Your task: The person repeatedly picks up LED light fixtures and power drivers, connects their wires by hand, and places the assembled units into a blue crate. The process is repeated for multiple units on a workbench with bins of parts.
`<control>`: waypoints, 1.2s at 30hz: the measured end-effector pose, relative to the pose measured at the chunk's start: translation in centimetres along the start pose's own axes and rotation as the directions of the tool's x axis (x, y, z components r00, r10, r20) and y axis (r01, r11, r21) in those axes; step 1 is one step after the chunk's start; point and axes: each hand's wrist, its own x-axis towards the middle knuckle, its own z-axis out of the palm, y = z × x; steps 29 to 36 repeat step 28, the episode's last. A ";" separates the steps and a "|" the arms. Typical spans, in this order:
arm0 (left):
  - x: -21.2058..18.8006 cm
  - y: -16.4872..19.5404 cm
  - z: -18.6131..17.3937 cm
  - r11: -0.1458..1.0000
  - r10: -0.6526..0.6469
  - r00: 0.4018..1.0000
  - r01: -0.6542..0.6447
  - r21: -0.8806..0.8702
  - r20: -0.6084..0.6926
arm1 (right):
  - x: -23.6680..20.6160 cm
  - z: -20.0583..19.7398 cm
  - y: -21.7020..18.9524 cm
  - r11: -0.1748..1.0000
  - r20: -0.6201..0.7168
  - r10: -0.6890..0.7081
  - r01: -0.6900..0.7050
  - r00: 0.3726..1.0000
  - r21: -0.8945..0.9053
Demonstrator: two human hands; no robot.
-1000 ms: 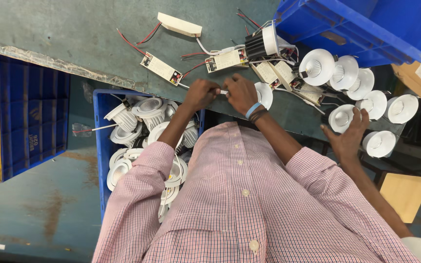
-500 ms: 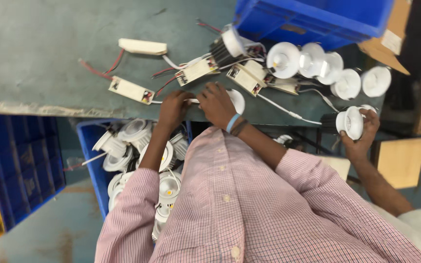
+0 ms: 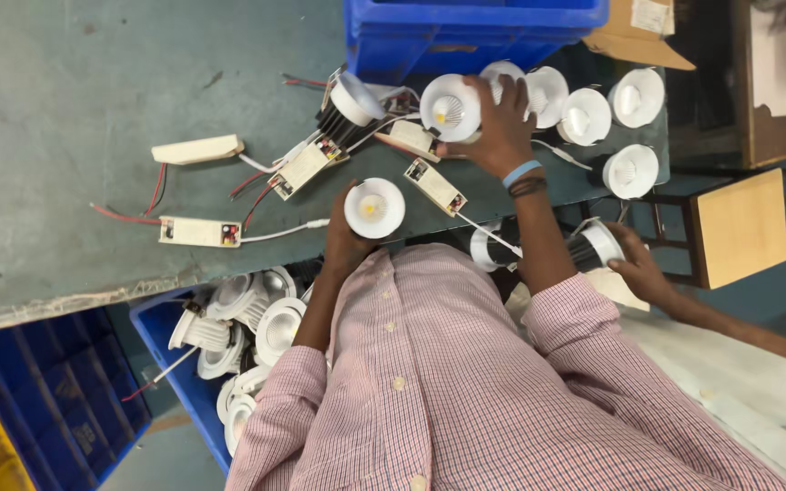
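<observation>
**Two downlights in hand above a tangle of wired drivers**

The left hand (image 3: 343,244) sits at the middle of the frame, at the near edge of the grey surface (image 3: 65,82). Its fingers are closed behind a round white downlight (image 3: 374,208), whose lit face turns up toward the camera; only the backs of the fingers show, so how firm the grip is cannot be told. The right hand (image 3: 500,136) reaches to the upper middle, fingers wrapped round the rim of a second downlight (image 3: 450,107), just below the blue crate (image 3: 475,32).

Between the two hands lie small white driver boxes (image 3: 434,185) with thin leads running among them. The likeliest trouble, as I judge it, is a lead snagging on a lifted lamp and dragging a box or a neighbouring fitting off the edge. The row of loose downlights (image 3: 584,116) at the upper right stands close together beside the right hand, so a knock from the wrist could tip one. Lower left, a blue bin (image 3: 175,364) holds more fittings heaped loosely.

At the right, another person's hand (image 3: 634,268) holds a dark-bodied fitting, apart from the two hands.
</observation>
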 end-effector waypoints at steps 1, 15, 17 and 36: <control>-0.2 0.0 -0.3 0.999 -0.030 0.999 0.031 -0.021 0.019 | -0.3 0.0 0.7 1.000 0.068 -0.007 0.007 0.998 0.007; -0.1 0.5 0.1 1.000 0.023 0.995 -0.021 -0.021 0.099 | -2.0 7.4 4.3 0.957 -0.524 -0.191 0.276 0.830 0.088; -0.2 1.8 -0.3 0.996 0.080 0.993 -0.082 0.028 0.084 | -1.9 6.6 4.3 0.952 -0.531 -0.198 0.291 0.824 0.097; -0.1 7.5 -6.7 0.964 0.048 0.990 -0.012 -0.267 0.129 | -6.5 -5.1 -1.6 0.900 -0.637 -0.133 0.362 0.759 0.244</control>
